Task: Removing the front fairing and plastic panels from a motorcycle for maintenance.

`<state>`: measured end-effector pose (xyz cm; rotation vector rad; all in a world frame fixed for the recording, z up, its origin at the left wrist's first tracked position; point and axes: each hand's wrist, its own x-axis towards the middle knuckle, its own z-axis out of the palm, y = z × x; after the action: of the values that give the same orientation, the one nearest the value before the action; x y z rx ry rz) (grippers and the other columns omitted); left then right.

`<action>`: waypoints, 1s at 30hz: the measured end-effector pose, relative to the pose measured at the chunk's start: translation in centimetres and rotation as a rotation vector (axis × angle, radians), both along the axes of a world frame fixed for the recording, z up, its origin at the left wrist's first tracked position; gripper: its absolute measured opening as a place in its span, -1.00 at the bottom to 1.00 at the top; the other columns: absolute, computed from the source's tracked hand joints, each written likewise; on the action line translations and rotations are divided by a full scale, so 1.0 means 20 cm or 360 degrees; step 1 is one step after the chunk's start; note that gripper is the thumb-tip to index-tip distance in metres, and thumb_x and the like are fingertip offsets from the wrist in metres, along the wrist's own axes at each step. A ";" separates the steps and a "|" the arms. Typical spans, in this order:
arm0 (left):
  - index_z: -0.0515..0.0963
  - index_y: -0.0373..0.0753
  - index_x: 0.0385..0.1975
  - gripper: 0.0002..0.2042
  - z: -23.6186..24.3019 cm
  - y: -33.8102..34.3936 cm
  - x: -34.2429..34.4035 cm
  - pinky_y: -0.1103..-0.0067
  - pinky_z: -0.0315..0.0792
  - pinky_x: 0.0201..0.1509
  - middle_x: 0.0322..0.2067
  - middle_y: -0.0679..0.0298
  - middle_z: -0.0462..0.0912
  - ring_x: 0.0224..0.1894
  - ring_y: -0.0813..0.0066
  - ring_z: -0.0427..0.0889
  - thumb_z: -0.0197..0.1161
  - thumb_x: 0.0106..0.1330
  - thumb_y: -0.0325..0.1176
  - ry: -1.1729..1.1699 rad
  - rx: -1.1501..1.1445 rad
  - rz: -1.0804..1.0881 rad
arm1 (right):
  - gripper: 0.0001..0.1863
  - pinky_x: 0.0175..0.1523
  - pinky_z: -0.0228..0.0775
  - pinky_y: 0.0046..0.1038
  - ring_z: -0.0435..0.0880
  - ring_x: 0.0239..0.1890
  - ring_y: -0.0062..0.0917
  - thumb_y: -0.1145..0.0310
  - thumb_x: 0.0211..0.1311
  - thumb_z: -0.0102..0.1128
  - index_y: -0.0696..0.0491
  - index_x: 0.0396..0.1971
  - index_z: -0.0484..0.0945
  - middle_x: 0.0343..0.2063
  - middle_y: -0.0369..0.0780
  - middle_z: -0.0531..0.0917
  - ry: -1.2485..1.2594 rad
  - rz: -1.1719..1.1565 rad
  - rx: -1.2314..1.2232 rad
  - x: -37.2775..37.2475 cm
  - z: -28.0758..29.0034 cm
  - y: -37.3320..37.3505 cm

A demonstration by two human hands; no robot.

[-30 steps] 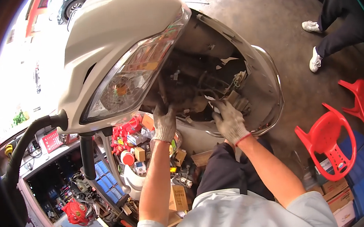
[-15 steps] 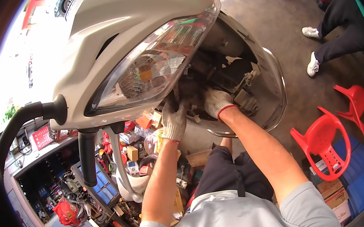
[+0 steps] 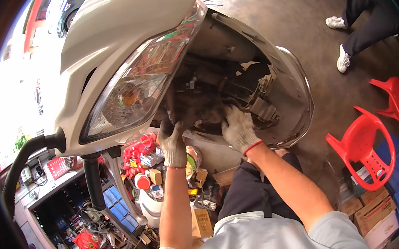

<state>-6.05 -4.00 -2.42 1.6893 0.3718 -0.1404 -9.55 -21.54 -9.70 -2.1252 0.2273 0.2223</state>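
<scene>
A cream scooter's front cover (image 3: 120, 32) with a clear headlight (image 3: 130, 97) stands tilted away from the body shell (image 3: 282, 98), baring a dark cavity with wiring and a connector block (image 3: 264, 110). My left hand (image 3: 173, 146), in a knitted work glove with dark fingertips, is at the headlight's lower edge, fingers closed around something too dark to make out. Across the gap, my right hand (image 3: 239, 129), gloved too, reaches into the cavity with curled fingers on a dark part I cannot name. Shadow hides most of the fingertips.
A black handlebar grip (image 3: 94, 181) and a curved black mirror stem (image 3: 18, 164) jut out at left. Behind them lie crowded shelves and small parts. Red plastic chairs (image 3: 365, 150), cardboard boxes (image 3: 370, 204) and a person's legs (image 3: 366, 24) are at right.
The headlight and front cover have shifted left, so the gap to the body shell is wider. Both gloves sit lower in view, and my right hand has drawn back a little from the cavity.
</scene>
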 end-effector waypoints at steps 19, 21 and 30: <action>0.51 -0.31 -0.17 -0.83 0.05 -0.07 -0.03 0.66 0.37 -0.08 -0.26 0.34 0.59 -0.22 0.62 0.52 0.22 0.25 -0.49 0.0047 -0.0123 0.0063 | -0.63 -0.05 0.48 -0.20 0.59 -0.12 -0.11 0.49 0.11 0.15 -0.01 -0.03 0.49 -0.15 -0.07 0.58 -0.0217 -0.0133 0.0291 -0.07 0.06 -0.05; 0.51 -0.30 -0.17 -0.82 0.05 -0.07 -0.03 0.66 0.37 -0.09 -0.27 0.34 0.59 -0.23 0.62 0.51 0.22 0.25 -0.48 0.0083 -0.0175 0.0120 | -0.64 -0.06 0.47 -0.20 0.59 -0.12 -0.12 0.49 0.11 0.15 0.00 -0.03 0.49 -0.16 -0.07 0.58 -0.0168 -0.0103 0.0295 -0.07 0.08 -0.05; 0.47 -0.33 -0.04 -0.71 0.01 -0.08 -0.01 0.61 0.38 -0.05 -0.19 0.34 0.58 -0.17 0.60 0.51 0.24 0.26 -0.44 0.0118 -0.0097 0.0074 | -0.65 -0.01 0.45 -0.21 0.58 -0.07 -0.13 0.48 0.10 0.14 0.00 -0.05 0.49 -0.07 -0.08 0.56 -0.0066 -0.0021 0.0126 -0.09 0.01 -0.05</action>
<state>-6.25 -5.63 -2.19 1.6169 0.4576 -0.1784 -11.32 -22.51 -9.58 -2.0473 0.2048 0.1768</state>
